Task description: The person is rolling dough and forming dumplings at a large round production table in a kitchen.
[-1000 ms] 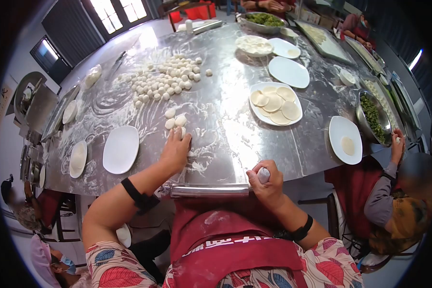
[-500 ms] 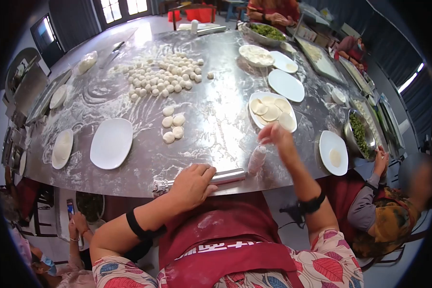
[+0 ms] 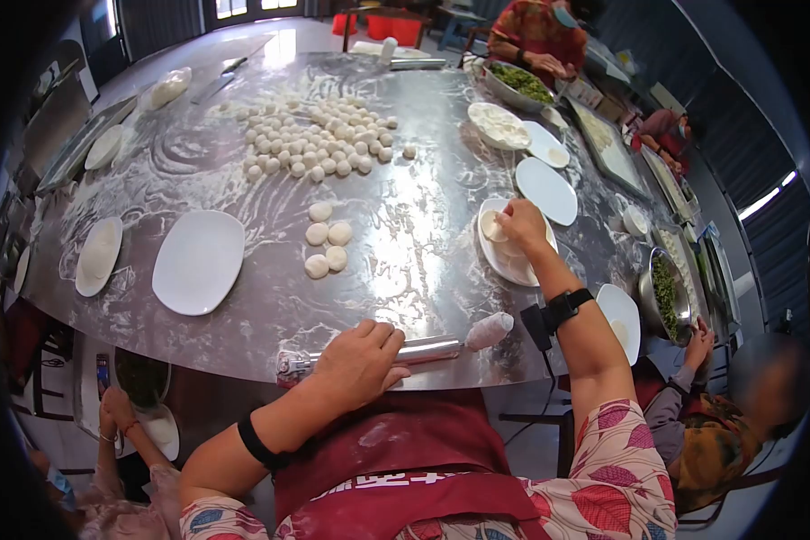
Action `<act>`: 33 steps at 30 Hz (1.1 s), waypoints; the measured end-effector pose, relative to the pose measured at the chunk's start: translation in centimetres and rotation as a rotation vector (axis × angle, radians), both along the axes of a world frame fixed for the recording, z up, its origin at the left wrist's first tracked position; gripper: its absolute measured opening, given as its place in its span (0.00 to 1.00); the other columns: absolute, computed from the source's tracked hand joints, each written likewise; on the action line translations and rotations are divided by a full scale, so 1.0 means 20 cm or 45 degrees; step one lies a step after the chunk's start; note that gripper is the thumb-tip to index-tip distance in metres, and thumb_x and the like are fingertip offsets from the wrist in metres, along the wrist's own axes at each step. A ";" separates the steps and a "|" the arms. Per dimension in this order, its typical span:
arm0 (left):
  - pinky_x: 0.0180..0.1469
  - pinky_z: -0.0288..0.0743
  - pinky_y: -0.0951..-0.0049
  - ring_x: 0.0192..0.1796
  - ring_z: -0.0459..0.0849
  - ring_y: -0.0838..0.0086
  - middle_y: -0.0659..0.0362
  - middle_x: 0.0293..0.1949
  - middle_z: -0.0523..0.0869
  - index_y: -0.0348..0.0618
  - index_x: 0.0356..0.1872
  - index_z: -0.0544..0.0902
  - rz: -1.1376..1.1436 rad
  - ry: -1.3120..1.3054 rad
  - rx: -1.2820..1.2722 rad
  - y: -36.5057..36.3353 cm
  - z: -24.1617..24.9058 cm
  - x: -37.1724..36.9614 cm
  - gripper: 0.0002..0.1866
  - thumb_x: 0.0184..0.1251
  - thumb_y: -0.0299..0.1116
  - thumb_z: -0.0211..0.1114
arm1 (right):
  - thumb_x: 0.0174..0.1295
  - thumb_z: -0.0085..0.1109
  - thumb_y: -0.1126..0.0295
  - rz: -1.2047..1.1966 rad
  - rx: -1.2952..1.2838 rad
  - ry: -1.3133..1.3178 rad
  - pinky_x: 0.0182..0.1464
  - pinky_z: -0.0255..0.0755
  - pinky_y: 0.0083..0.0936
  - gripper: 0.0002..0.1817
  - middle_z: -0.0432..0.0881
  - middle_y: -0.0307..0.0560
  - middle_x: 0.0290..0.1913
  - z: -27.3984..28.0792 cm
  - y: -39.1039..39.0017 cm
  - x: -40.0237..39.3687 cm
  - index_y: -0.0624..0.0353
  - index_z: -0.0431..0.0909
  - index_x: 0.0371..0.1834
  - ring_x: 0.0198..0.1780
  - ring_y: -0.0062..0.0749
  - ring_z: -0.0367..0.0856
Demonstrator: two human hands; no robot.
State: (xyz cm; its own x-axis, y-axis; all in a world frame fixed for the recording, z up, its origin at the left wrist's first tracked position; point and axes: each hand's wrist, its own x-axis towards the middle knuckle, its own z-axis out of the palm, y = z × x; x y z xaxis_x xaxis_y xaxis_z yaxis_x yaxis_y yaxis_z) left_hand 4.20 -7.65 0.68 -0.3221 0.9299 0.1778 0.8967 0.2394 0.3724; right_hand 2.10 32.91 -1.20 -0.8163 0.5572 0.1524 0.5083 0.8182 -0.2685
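Note:
My left hand [image 3: 358, 362] lies across a shiny steel cylinder [image 3: 429, 349] at the table's near edge, with its fingers on the far side and its thumb on the near side. A plastic-wrapped handle [image 3: 489, 331] sticks out at the cylinder's right end. Over a white plate [image 3: 551, 241], my right hand [image 3: 524, 225] pinches the edge of a round dough wrapper [image 3: 492, 227]. More wrappers lie on that plate, partly hidden by my hand. Beyond the cylinder sit several flattened dough pieces [image 3: 318, 236].
Many dough balls [image 3: 319, 135] cover the floured steel table [image 3: 369, 216]. White plates [image 3: 198, 263] stand left, and another plate [image 3: 546, 192] lies beyond my right hand. Bowls of green filling [image 3: 664, 292] stand right and at the back [image 3: 519, 85]. Co-workers sit around the table.
My right hand has reached forward onto the plate and now pinches a wrapper. The plastic-wrapped handle has swung to point away to the right. My left hand stays on the cylinder.

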 end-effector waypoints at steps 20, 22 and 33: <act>0.45 0.75 0.75 0.43 0.79 0.76 0.56 0.44 0.81 0.36 0.49 0.75 0.347 -1.883 0.786 0.50 0.03 -0.14 0.19 0.62 0.35 0.68 | 0.69 0.52 0.65 0.544 -1.585 0.356 0.31 0.82 0.27 0.09 0.79 0.41 0.34 0.36 -0.61 0.15 0.60 0.72 0.40 0.30 0.26 0.82; 0.44 0.74 0.77 0.40 0.79 0.78 0.59 0.40 0.81 0.39 0.44 0.76 0.354 -1.926 0.863 0.52 -0.02 -0.17 0.14 0.63 0.35 0.66 | 0.68 0.54 0.64 0.543 -1.499 0.237 0.30 0.82 0.26 0.11 0.80 0.44 0.35 0.36 -0.63 0.15 0.62 0.72 0.42 0.29 0.26 0.82; 0.40 0.75 0.78 0.36 0.80 0.79 0.60 0.36 0.82 0.41 0.40 0.77 0.472 -2.039 0.901 0.49 -0.04 -0.22 0.10 0.68 0.38 0.62 | 0.53 0.70 0.71 0.684 -1.687 -0.030 0.33 0.76 0.17 0.24 0.81 0.42 0.36 0.38 -0.68 0.17 0.66 0.72 0.51 0.35 0.22 0.81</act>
